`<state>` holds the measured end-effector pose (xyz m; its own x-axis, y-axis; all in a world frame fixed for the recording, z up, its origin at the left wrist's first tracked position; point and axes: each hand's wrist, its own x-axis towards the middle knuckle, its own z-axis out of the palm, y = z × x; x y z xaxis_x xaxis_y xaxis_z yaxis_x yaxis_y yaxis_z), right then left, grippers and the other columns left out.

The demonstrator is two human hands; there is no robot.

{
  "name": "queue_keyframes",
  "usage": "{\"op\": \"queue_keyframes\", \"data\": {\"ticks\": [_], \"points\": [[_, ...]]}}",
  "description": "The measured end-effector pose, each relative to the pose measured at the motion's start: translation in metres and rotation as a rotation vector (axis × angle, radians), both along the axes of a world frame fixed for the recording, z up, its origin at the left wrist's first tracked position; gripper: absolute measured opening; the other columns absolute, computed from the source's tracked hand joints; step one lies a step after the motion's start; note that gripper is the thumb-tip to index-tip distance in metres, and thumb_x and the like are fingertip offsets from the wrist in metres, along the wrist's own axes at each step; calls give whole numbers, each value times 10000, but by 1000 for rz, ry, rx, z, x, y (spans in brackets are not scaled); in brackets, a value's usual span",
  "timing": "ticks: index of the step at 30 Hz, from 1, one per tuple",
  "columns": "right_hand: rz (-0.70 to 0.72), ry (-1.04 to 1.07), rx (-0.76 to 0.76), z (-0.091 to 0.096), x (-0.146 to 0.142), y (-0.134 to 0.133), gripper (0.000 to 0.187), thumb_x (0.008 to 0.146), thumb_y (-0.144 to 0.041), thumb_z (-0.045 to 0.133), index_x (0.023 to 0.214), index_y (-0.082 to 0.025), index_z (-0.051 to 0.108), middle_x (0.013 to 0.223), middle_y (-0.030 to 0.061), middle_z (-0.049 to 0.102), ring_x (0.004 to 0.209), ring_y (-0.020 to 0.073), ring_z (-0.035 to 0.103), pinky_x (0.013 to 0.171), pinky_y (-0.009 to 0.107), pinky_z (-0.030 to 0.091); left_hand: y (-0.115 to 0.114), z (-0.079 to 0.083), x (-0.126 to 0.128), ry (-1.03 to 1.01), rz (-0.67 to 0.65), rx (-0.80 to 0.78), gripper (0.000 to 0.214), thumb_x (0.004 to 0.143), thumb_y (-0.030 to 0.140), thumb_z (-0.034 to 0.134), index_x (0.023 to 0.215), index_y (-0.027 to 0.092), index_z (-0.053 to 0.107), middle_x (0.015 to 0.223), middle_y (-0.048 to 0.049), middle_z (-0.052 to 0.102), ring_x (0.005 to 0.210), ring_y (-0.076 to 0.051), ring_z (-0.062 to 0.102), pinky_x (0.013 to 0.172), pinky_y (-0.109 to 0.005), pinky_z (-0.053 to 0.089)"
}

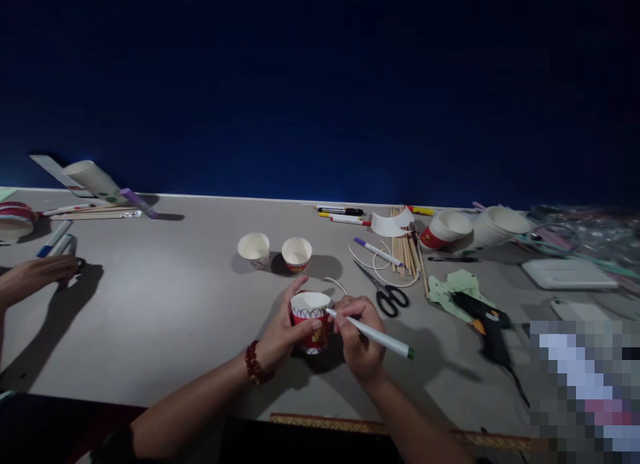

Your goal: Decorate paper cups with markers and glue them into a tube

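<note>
My left hand, with a red bead bracelet on its wrist, is wrapped round a small red and white paper cup standing on the grey table. My right hand pinches a white marker with a green end, and its tip touches the cup's rim on the right side. Two more small paper cups stand just behind, open side up.
Black-handled scissors, wooden sticks, markers, stacked cups and a black glue gun on green paper lie to the right. Another person's hand rests at the left edge near markers and a tape roll.
</note>
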<state>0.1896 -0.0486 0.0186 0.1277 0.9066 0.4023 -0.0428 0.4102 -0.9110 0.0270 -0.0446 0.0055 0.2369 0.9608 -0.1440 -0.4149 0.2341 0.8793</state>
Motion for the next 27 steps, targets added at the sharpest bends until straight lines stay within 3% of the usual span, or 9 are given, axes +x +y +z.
{"op": "queue_keyframes", "data": {"ticks": [19, 27], "points": [[47, -39, 47, -2, 3, 0, 108, 936, -163, 604, 870, -247, 618, 727, -19, 578, 683, 185, 566, 650, 318, 477, 0, 1, 0, 11, 21, -22, 974, 726, 391, 960, 1549, 271, 454, 1168, -51, 668, 1046, -231, 650, 969, -347, 511], [61, 177, 48, 6, -1, 0, 126, 918, -163, 613, 834, -254, 592, 651, -46, 542, 630, 176, 551, 641, 317, 491, 0, 7, 2, -109, 15, -116, 1030, 698, 382, 977, 1573, 256, 448, 1143, -74, 720, 1015, -252, 689, 923, -360, 532]]}}
